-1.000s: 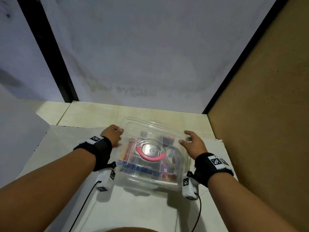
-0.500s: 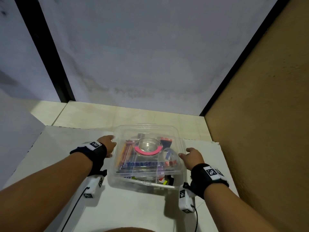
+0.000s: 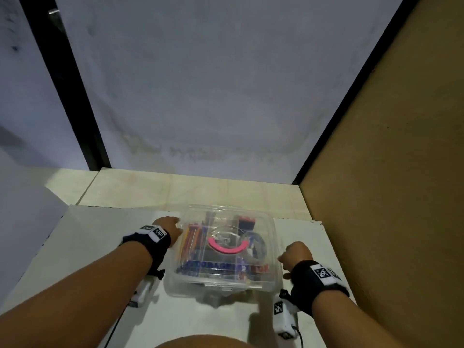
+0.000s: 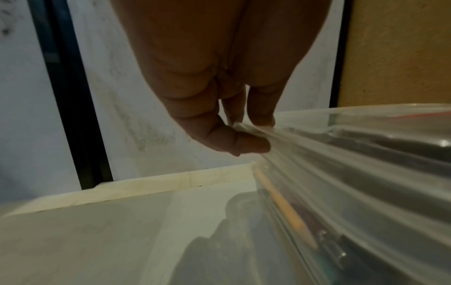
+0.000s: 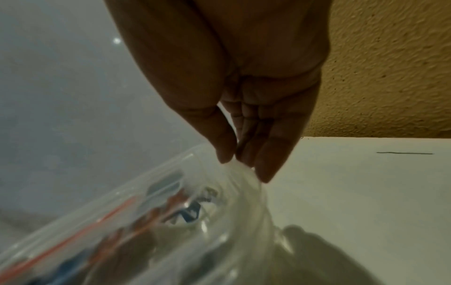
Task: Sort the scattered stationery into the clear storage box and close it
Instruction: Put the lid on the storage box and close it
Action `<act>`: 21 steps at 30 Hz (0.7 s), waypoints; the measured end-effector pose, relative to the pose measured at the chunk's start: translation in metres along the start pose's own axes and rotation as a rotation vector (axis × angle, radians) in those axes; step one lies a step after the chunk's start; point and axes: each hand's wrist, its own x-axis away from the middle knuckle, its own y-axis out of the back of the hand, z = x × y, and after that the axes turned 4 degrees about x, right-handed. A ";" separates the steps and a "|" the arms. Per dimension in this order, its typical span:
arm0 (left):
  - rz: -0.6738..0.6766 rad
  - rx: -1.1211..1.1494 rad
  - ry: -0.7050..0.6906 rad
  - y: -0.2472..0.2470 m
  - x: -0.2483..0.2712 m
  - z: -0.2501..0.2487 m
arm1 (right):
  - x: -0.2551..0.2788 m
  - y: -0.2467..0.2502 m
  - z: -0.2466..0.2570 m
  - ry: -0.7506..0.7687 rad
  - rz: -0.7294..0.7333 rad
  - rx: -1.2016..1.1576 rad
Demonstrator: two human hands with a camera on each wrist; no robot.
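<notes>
The clear storage box (image 3: 221,291) sits on the white board with its clear lid down over it. Through the lid I see a pink tape roll (image 3: 227,248), coloured pencils (image 3: 192,237) and other stationery. My left hand (image 3: 177,227) is at the box's far left edge. In the left wrist view the left hand (image 4: 253,133) pinches the box (image 4: 366,164) by its rim between thumb and fingers. My right hand (image 3: 282,261) is at the right edge. In the right wrist view the right hand (image 5: 240,164) pinches the rim of the box (image 5: 171,221).
The white board (image 3: 100,247) lies on a pale tiled floor (image 3: 175,189). A brown panel (image 3: 389,197) stands close on the right, a grey-white wall behind, and a black post (image 3: 75,96) at the back left.
The box has come down from a tilted hold and now lies flat on the board. My right hand has slid nearer to me along the right edge.
</notes>
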 end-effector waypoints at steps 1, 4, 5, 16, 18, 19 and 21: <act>-0.012 -0.025 -0.008 0.001 0.000 0.000 | -0.007 -0.006 -0.005 0.026 -0.039 0.029; -0.028 -0.068 -0.036 -0.001 0.004 0.001 | -0.007 -0.011 -0.008 0.064 -0.106 0.005; -0.026 -0.066 -0.043 -0.002 0.004 0.001 | 0.000 -0.009 -0.005 0.085 -0.131 -0.018; -0.183 -0.122 -0.046 -0.006 0.011 0.006 | 0.022 -0.011 0.002 0.168 -0.045 0.065; -0.188 -0.118 -0.052 -0.005 0.010 0.006 | 0.023 -0.014 0.000 0.166 -0.065 0.066; -0.191 -0.115 -0.056 -0.005 0.009 0.006 | 0.023 -0.016 -0.001 0.161 -0.076 0.062; -0.200 -0.116 -0.067 -0.002 0.009 0.006 | 0.023 -0.018 -0.003 0.152 -0.090 0.061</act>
